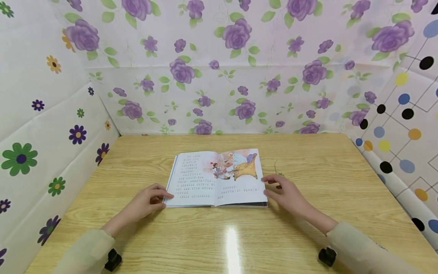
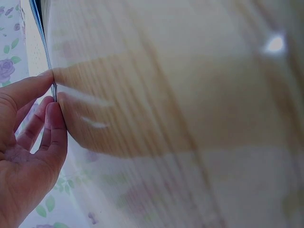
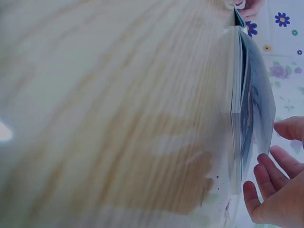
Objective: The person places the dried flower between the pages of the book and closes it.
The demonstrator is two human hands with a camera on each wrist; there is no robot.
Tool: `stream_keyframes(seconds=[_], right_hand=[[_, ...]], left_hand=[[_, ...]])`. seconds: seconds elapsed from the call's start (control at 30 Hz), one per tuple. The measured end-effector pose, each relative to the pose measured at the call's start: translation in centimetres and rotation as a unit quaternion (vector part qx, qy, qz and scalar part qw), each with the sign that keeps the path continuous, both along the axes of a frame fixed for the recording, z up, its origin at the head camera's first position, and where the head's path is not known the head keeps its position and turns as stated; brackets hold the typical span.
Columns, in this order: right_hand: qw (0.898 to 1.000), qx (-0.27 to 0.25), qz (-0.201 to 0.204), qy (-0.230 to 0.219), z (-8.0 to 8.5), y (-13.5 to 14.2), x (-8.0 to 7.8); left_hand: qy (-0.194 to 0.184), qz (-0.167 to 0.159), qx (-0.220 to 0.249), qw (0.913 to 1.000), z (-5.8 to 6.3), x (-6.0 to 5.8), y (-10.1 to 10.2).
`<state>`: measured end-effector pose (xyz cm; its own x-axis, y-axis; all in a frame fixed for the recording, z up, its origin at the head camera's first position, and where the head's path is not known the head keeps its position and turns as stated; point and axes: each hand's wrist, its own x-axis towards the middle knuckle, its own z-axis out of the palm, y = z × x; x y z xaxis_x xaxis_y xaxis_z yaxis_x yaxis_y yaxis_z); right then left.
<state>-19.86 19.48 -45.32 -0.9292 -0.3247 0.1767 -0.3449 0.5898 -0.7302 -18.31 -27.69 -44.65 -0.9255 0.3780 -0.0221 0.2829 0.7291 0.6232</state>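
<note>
An open picture book point(image 1: 196, 175) lies on the wooden table, printed text on its left page and a coloured drawing on its right. My left hand point(image 1: 150, 199) pinches the lower left edge of the book; in the left wrist view its thumb and fingers point(image 2: 57, 126) meet at the thin edge. At the right edge, my right hand point(image 1: 285, 192) has its thumb and fingers apart, fingertips right at the page's border. The right wrist view shows the right page point(image 3: 263, 90) bowed up from the stack beneath, with the thumb point(image 3: 287, 128) at its outer edge.
The wooden table point(image 1: 219, 236) extends around the book, with a bright reflection near its front. Flowered cloth point(image 1: 205, 76) hangs behind and at the left, dotted cloth point(image 1: 403, 133) at the right. Black wrist devices point(image 1: 113, 260) sit at both sleeves.
</note>
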Motion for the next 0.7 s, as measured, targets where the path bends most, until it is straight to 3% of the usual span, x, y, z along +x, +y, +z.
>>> stream_keyframes(seconds=[0.43,0.7], right_hand=[[1.000,-0.024,-0.002,0.019,1.4,-0.6,-0.8],[0.998,-0.023,-0.003,0.058,3.0,-1.3,-2.7]], left_hand=[[0.001,-0.003,0.001,1.0000,-0.1,-0.1,-0.1],[0.006,-0.006,0.001,1.0000,-0.1,0.0,-0.1]])
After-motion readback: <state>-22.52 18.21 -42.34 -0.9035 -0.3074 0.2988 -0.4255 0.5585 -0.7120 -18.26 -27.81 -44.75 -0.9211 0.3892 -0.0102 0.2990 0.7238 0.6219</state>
